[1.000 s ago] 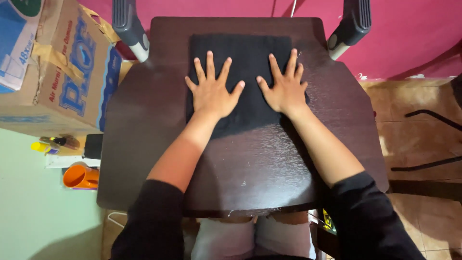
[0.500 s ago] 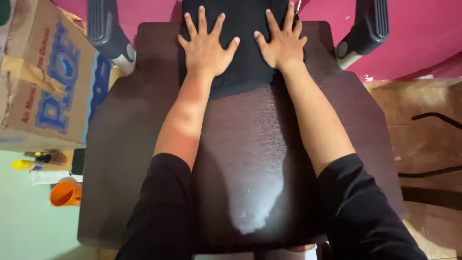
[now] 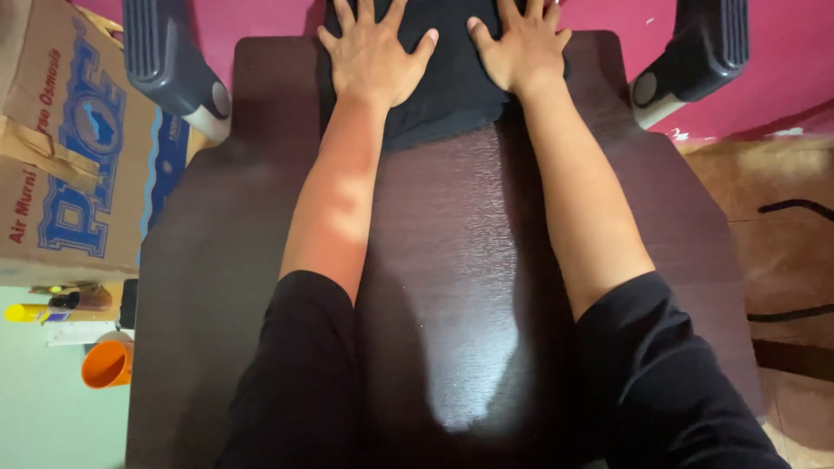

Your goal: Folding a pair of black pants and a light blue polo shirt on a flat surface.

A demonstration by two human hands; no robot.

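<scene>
— Right, going from the left: what's beside the table?

— I see a cardboard box [image 3: 65,148] with blue print at the far left, and below it an orange cup [image 3: 106,365] on the floor. A grey chair armrest [image 3: 174,61] juts in over the table's left corner.

— And the hands?

— My left hand [image 3: 375,56] lies flat, fingers spread, palm down on the black cloth [image 3: 452,95]. It grips nothing; it only presses. The cloth sits at the far edge of the dark wooden table [image 3: 452,287], running out of the top of the view, so I cannot tell its full shape.

— The other one?

— My right hand [image 3: 519,48] is the same: open, splayed, flat on the cloth just beside the left, the two apart by a narrow strip of fabric.

— How far along would you say?

— I'd judge the cloth is laid out and smoothed flat. No fold shows in the part I can see, so any folding seems not yet begun. A second grey armrest [image 3: 704,48] closes the right side.
</scene>
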